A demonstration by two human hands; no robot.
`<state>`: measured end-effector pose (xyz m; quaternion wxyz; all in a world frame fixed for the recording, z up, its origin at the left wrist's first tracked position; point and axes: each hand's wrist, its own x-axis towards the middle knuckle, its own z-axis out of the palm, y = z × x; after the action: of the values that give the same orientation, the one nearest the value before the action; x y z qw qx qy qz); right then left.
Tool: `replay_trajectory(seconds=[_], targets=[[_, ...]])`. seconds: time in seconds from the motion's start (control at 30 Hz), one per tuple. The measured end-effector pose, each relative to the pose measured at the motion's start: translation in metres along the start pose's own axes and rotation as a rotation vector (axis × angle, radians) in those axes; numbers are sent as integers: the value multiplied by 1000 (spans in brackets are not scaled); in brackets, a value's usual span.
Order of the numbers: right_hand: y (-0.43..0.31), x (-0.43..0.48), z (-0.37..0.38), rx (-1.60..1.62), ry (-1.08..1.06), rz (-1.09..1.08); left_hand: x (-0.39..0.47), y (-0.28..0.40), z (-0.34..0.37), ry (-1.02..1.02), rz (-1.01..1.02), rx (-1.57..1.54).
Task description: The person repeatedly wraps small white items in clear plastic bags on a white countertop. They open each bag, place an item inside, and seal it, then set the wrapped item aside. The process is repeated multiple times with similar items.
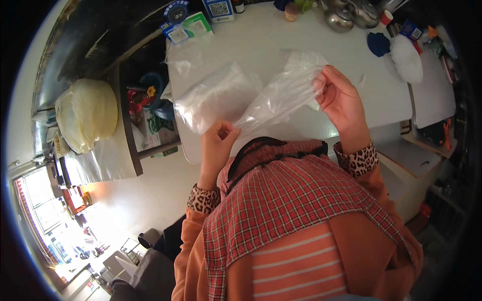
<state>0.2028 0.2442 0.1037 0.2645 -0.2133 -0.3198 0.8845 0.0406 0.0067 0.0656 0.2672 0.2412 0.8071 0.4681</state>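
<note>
A clear plastic bag (276, 99) is stretched between my two hands, above the near part of a pale table (256, 34). My left hand (219, 145) pinches its lower left end between thumb and fingers. At its upper right end, my right hand (339, 99) grips the film with thumb and fingertips. Just left of it lies a stack of clear plastic bags (218, 94) on the table, partly under the stretched film. More crumpled clear film (301, 58) rests behind the bag, near my right hand.
Payment code stands (219, 9) stand at the far left edge. Metal teapots (340, 18) and a small jar (291, 12) sit at the back. A white fluffy item (406, 58) lies at right. A yellowish plastic bag (88, 114) stands on a counter to the left. A person (147, 271) is at lower left.
</note>
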Motion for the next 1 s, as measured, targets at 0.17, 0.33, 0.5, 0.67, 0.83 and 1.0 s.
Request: replay_trajectory(seconds=[0.17, 0.33, 0.5, 0.67, 0.83, 1.0], targets=[[21, -9, 24, -75, 6, -53, -28, 48, -3, 342, 678, 172], [14, -21, 60, -291, -267, 64, -12, 75, 11, -37, 744, 38], [9, 11, 70, -418, -319, -215, -13, 67, 4, -420, 593, -514], [71, 27, 44, -360, -719, 182, -25, 52, -19, -371, 294, -770], [71, 56, 16, -128, -621, 246, -19, 14, -52, 100, 7, -683], [78, 100, 32, -484, -283, 254, 26, -33, -59, 444, 55, -524]])
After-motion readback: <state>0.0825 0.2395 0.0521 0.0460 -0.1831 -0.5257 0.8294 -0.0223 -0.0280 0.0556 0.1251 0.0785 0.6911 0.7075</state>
